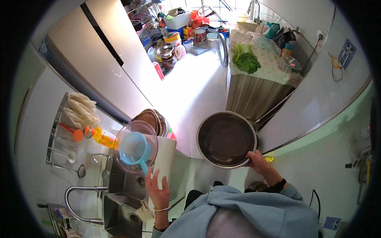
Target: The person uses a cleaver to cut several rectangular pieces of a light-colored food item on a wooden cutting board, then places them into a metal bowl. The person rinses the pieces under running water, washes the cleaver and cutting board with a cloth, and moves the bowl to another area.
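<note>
My right hand [260,162] grips the near right rim of a wide steel basin [226,139], dark inside; the fingers go over its edge. To the left, my left hand [158,193] has its fingers stretched out and apart. Its fingertips are at the end of the handle of a light blue plastic dipper [135,147]; whether they touch it is hard to tell. The dipper sits in a clear pinkish plastic bowl [124,165] at the far end of the sink [115,178].
A curved tap [70,198] arches over the double sink. Beside the bowl are an orange bottle [104,137] and stacked brown round lids [147,119]. Green lettuce [246,58] lies on a covered counter to the right. A fridge [95,51] stands left; jars and buckets crowd the back.
</note>
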The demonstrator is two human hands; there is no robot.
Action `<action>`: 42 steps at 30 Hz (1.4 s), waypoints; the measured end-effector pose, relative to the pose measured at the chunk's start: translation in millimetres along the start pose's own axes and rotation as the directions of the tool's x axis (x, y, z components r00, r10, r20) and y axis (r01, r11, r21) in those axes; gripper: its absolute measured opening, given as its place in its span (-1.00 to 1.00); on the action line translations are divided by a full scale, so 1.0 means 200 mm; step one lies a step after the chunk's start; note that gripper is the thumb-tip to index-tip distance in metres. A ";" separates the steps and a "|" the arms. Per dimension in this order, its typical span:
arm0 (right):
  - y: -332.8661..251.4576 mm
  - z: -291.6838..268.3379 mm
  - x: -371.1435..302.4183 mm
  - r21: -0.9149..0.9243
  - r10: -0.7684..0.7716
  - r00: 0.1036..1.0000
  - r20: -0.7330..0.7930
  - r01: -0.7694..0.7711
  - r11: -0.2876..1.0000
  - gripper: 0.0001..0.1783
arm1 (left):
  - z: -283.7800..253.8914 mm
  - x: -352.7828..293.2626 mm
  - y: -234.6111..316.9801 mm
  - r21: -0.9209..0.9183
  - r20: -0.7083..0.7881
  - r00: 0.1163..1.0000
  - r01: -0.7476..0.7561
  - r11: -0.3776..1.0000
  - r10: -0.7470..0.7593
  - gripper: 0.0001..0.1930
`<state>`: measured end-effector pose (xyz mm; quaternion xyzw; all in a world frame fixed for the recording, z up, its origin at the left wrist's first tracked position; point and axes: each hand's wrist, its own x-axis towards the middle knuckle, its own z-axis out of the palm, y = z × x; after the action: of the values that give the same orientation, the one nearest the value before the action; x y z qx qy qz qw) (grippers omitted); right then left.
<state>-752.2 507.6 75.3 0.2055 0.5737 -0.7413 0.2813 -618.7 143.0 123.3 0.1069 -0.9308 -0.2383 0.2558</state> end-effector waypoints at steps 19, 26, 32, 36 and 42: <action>-1.19 0.32 0.72 0.045 -0.114 0.978 -0.174 0.123 0.991 -0.67 | 1.11 1.78 0.19 -0.781 0.616 0.749 0.542 0.311 0.242 -0.50; -1.64 0.11 0.89 0.251 -0.180 0.914 -0.364 0.282 0.926 -0.71 | 1.44 2.28 0.51 -0.740 0.669 0.582 0.580 0.341 0.462 -0.54; -2.01 -0.27 1.01 0.109 -0.321 0.828 -0.459 0.411 0.905 -0.72 | 1.74 2.54 0.97 -0.767 0.627 0.528 0.548 0.334 0.573 -0.54; -2.13 -0.49 1.20 0.155 -0.421 0.811 -0.407 0.515 0.843 -0.62 | 1.90 2.67 1.20 -0.753 0.641 0.471 0.538 0.379 0.606 -0.49; -2.12 -0.70 1.47 0.178 -0.339 0.719 -0.606 0.539 0.823 -0.66 | 2.13 2.83 1.34 -0.726 0.669 0.409 0.540 0.426 0.621 -0.50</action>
<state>-1254.1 666.7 166.9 0.3103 0.5240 -0.7836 -0.1228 -1343.5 357.5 176.1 -0.2261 -0.6171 -0.7018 -0.2749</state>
